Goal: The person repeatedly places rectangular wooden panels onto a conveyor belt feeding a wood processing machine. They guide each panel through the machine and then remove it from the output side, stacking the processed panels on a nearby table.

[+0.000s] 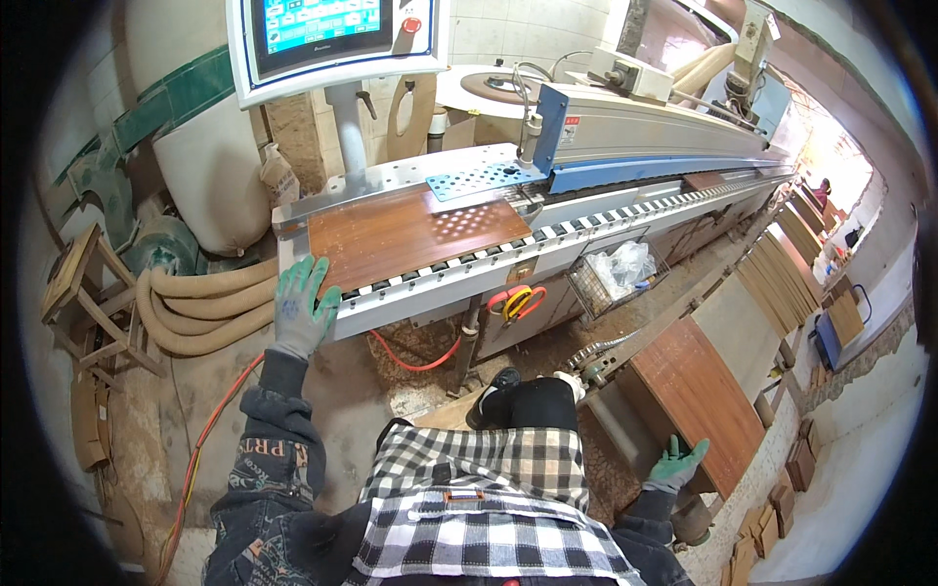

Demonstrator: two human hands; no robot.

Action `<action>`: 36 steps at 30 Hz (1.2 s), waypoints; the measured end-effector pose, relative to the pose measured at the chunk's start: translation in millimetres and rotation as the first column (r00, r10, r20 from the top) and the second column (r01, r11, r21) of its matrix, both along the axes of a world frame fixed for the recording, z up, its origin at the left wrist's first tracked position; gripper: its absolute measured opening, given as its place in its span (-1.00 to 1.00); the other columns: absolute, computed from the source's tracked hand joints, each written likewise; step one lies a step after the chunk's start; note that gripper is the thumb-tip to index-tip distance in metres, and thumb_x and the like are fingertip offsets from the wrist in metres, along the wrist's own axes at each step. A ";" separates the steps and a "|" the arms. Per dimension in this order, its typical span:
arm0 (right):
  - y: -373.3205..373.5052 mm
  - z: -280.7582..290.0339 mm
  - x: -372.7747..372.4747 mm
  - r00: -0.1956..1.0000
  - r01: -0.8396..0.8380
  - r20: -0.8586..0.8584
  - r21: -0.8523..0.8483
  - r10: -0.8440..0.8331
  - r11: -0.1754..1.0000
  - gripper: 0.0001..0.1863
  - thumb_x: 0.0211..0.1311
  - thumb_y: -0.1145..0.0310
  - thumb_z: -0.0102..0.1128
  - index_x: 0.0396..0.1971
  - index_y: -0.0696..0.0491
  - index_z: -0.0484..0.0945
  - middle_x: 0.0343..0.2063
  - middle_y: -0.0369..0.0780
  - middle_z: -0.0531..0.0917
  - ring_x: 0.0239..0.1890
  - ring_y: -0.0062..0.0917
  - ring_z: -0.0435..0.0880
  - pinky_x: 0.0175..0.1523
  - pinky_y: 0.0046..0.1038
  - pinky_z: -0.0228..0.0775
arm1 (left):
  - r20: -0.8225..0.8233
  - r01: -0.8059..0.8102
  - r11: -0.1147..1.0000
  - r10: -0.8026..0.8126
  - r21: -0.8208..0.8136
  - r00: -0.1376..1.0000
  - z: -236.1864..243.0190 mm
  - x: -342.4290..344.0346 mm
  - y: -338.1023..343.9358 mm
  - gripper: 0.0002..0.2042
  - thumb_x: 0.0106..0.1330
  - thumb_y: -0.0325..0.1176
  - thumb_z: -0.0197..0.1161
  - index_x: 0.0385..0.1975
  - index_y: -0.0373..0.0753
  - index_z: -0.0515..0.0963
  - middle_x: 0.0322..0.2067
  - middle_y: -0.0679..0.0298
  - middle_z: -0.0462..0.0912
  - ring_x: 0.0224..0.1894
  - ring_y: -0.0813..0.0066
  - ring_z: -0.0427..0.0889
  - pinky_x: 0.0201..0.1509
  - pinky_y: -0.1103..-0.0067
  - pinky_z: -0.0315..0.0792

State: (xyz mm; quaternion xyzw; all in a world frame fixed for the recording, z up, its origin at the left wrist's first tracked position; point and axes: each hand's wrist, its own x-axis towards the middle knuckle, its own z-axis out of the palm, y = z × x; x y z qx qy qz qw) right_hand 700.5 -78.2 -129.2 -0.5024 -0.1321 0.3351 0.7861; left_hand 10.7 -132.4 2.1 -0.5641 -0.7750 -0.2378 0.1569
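My left hand [301, 308], in a grey and green glove, rests with spread fingers on the left end of a wood-grain brown board [391, 249] on the machine's roller track [581, 225]. A perforated blue plate [469, 181] sits over that board's far edge. At lower right, my right hand [674, 469], gloved alike, is open with its fingers at the near edge of a second brown board [708, 400] on a stack beside me. Whether any fingertips curl under that edge is unclear.
A touchscreen panel [318, 24] stands behind. Left are thick hoses [210, 303] and a wooden stool [78, 303]; red-yellow scissors [518, 303] hang below the track beside a wire basket [596, 293]. Board stacks [772, 283] line the right; another person [821, 192] is far back.
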 end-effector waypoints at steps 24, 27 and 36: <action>-16.4 24.3 1.7 0.988 -0.019 -0.150 -0.012 0.017 1.000 -0.09 0.09 -0.35 0.23 0.32 -0.07 0.28 0.11 -0.23 0.45 0.05 -0.34 0.42 0.22 -0.32 0.17 | -0.021 0.019 0.998 -0.020 -0.058 1.000 10.7 32.1 48.7 -0.43 0.34 0.06 0.13 0.26 -0.13 0.42 0.23 0.01 0.43 0.30 0.02 0.31 0.41 0.21 0.07; -16.1 9.9 17.4 0.987 0.003 -0.161 0.038 0.004 0.999 -0.12 0.10 -0.33 0.25 0.29 -0.05 0.32 0.09 -0.23 0.48 0.04 -0.34 0.44 0.20 -0.32 0.20 | -0.006 0.006 0.994 -0.006 -0.113 1.000 16.0 47.7 64.0 -0.40 0.35 0.11 0.07 0.29 -0.12 0.38 0.26 0.01 0.39 0.34 0.02 0.26 0.44 0.22 0.02; -24.8 19.4 25.9 0.968 -0.035 -0.247 0.024 0.040 0.999 -0.38 0.09 -0.17 0.37 0.07 -0.14 0.52 -0.05 -0.33 0.60 -0.11 -0.44 0.54 -0.03 -0.40 0.31 | 0.014 0.093 0.981 -0.092 -0.172 0.996 21.6 89.5 120.6 -0.32 0.39 0.22 -0.07 0.36 -0.12 0.27 0.32 0.00 0.32 0.39 0.04 0.22 0.49 0.23 -0.03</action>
